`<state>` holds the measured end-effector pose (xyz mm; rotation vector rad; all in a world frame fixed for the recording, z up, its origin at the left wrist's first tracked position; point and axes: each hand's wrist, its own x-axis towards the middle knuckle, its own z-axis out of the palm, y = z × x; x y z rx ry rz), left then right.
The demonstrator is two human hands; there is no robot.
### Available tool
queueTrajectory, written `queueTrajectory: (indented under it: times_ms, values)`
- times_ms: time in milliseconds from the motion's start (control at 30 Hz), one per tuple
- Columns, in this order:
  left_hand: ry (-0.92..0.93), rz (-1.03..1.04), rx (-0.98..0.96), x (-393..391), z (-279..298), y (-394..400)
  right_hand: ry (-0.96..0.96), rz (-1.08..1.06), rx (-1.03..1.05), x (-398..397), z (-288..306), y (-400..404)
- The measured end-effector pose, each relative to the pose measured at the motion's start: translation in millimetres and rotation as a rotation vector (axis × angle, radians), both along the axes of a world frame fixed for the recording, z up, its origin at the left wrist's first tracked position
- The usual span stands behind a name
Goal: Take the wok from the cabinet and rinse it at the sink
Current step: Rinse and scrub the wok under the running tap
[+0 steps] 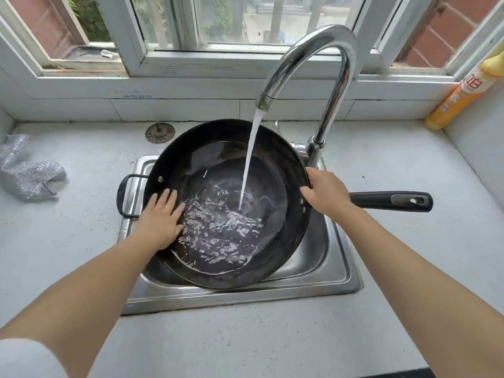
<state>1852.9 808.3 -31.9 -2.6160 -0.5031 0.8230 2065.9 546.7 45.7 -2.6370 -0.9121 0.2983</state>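
Wok sits tilted over the steel sink, its dark bowl filling most of the basin, and I take the wok as my landmark for everything else. Water falls from the curved faucet, which rises behind the wok's right rim, and pools in the bowl. My left hand lies flat inside the wok's left wall, fingers straight and spread, pressing the wet metal and grasping nothing. My right hand curls over the wok's right rim, gripping it just where the long black handle begins. That handle runs straight out to the right over the desk, so the wok's long axis lies left to right, with a small loop handle on the far left. My right hand is nearer the long handle. I judge rinsing is under way, and tipping the water out will turn on that right-side grip.
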Motion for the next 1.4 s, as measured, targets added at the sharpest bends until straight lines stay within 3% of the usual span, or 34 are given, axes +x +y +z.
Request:
queueTrajectory:
  times_ms: [367, 467, 567, 700, 800, 1000, 1400]
  values:
    - [-0.215, 0.559, -0.795, 14.1, -10.6, -103.1, -0.004, -0.02, 0.012, -0.1, -2.7, 0.4]
    - [-0.256, 0.537, -0.956, 29.4, -10.9, -128.1, 0.001, -0.02, 0.011, 0.0, -2.5, 0.3]
    - [-0.273, 0.282, -0.931, 40.0, -12.1, -149.2, 0.005, -0.02, 0.011, 0.6, -2.9, 0.4]
    - [-0.402, -0.096, -0.741, 56.9, -7.7, -167.3, 0.0, -0.018, 0.015, 0.6, -3.2, -0.1]
    - [-0.483, -0.206, -0.614, 79.3, -5.0, -164.2, -0.006, -0.018, 0.017, -0.8, -1.7, 0.3]
    - [-0.513, -0.202, -0.458, 118.5, -2.7, -136.0, 0.004, -0.006, 0.014, -2.5, 1.2, -2.0]
    - [-0.469, -0.032, -0.416, 121.1, -16.5, -88.5, 0.019, -0.007, -0.014, -1.6, -0.7, -3.5]
